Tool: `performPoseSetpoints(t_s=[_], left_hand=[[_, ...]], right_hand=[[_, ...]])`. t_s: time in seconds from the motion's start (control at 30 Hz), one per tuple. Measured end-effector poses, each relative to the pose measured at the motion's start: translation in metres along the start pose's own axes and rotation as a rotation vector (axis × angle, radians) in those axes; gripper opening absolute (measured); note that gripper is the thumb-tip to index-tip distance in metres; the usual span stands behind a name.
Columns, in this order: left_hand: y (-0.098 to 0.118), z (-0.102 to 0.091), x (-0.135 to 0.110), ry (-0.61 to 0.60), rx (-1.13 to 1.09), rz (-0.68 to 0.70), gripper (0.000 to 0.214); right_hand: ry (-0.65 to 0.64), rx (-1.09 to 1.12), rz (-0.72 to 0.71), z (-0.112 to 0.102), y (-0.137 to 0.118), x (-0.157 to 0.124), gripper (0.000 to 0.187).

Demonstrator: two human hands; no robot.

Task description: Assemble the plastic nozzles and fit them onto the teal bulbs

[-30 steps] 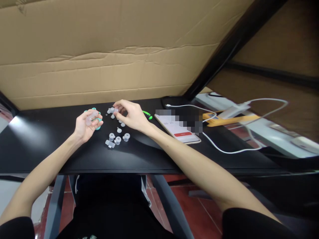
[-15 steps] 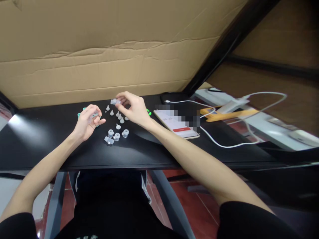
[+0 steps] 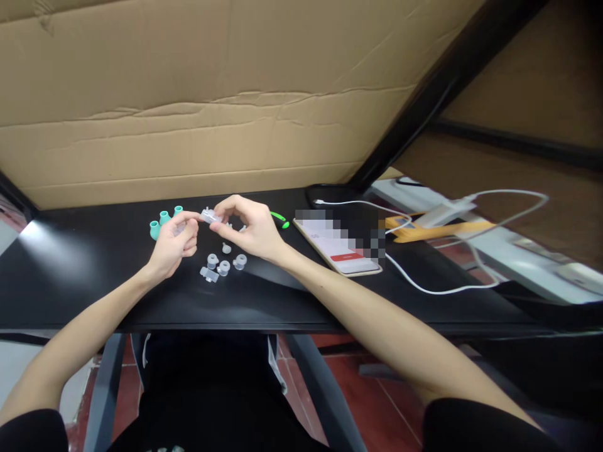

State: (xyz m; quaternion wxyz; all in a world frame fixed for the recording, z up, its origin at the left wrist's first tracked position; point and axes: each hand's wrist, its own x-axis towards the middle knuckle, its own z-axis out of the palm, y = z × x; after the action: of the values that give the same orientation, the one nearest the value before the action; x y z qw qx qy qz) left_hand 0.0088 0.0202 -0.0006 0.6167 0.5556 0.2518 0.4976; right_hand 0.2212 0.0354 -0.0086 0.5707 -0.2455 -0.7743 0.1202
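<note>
Clear fitting (image 3: 210, 216) now closer to your left hand (image 3: 172, 247) than half second ago, pinched in your right hand (image 3: 250, 229) above black table (image 3: 282, 295). Left index fingertip at fitting's left end; other fingers curled, apparently around pale part (image 3: 179, 228), mostly hidden. Teal bulbs (image 3: 154, 231) beside; clear rings (image 3: 223, 271) nearer you.

Between the left hand (image 3: 174, 246) and right hand (image 3: 247, 227), a translucent plastic connector (image 3: 210, 216) plugged the gap. Teal bulbs (image 3: 163, 220) blocked the left hand's 11 o'clock; bare black tabletop (image 3: 70, 282) gave passage at 9. From the right hand, translucent ring-mouthed cups (image 3: 223, 271) obstructed 7 o'clock, a smartphone (image 3: 325, 242) 3 o'clock, and the cardboard wall (image 3: 211, 147) closed 12.
</note>
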Motion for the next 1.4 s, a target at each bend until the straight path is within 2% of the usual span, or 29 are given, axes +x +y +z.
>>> performPoseSetpoints(t_s=[0.2,0.33,0.43,0.57,0.7,0.93,1.0,1.17,1.4], left_hand=[[-0.002,-0.001,0.001,-0.051,0.262,0.146,0.058],[-0.004,-0.007,0.007,-0.008,0.415,0.295,0.054],[-0.007,-0.012,0.011,0.03,0.473,0.355,0.052],[-0.007,-0.017,0.011,0.067,0.493,0.373,0.05],[-0.006,-0.016,0.008,0.122,0.485,0.4,0.05],[-0.008,-0.017,0.004,0.148,0.461,0.39,0.058],[-0.007,-0.016,0.004,0.151,0.446,0.379,0.06],[-0.004,-0.015,0.001,0.143,0.414,0.362,0.06],[-0.003,-0.015,-0.001,0.142,0.424,0.36,0.061]], right_hand=[[-0.076,-0.078,-0.066,0.005,-0.001,-0.004,0.031],[-0.115,-0.094,-0.094,0.002,0.002,-0.002,0.031],[-0.132,-0.206,-0.072,-0.005,0.011,0.0,0.025],[-0.237,-0.439,-0.077,-0.015,0.033,0.0,0.027],[-0.387,-0.56,-0.038,-0.016,0.052,0.007,0.026],[-0.777,-0.837,0.022,0.015,0.046,0.042,0.031],[-0.855,-0.908,0.039,0.024,0.044,0.05,0.032],[-0.943,-0.952,0.05,0.038,0.051,0.059,0.029],[-0.999,-0.965,0.055,0.039,0.064,0.06,0.03]])
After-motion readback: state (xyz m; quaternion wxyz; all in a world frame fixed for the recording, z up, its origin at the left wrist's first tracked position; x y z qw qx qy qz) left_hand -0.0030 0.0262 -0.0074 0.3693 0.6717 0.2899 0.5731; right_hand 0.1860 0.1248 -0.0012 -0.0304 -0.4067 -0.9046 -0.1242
